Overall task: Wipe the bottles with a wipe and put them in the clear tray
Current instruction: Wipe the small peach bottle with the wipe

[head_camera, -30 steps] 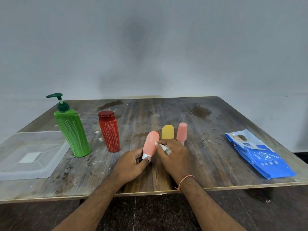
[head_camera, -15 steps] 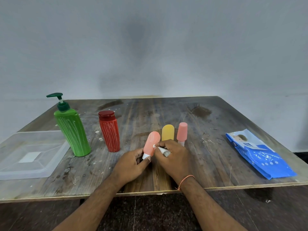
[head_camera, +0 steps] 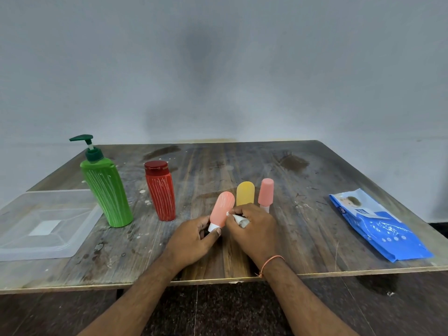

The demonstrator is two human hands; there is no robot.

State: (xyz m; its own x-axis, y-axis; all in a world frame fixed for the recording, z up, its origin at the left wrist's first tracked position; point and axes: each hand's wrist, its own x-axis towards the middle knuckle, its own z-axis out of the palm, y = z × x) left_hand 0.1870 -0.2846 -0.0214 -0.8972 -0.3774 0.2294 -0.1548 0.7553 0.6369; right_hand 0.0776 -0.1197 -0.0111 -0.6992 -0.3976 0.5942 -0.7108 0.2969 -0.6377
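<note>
My left hand [head_camera: 194, 238] grips the white cap end of a salmon-orange tube bottle [head_camera: 221, 209], tilted up over the table. My right hand [head_camera: 254, 229] pinches a folded white wipe [head_camera: 238, 218] against the tube's right side. Just behind my hands stand a yellow tube bottle [head_camera: 245, 192] and a pink one [head_camera: 266, 191]. A red bottle [head_camera: 161, 191] and a green pump bottle [head_camera: 106, 187], both streaked with white marks, stand to the left. The clear tray [head_camera: 14, 209] lies at the table's left edge with nothing in it.
A blue pack of wipes [head_camera: 378, 226] lies at the right, near the front edge. The wooden table [head_camera: 303, 185] is stained, with white flecks around the red bottle. A grey wall rises right behind the table.
The wipe in my right hand has slid a little down the side of the salmon-orange tube. My left hand keeps its hold; the other bottles have not moved.
</note>
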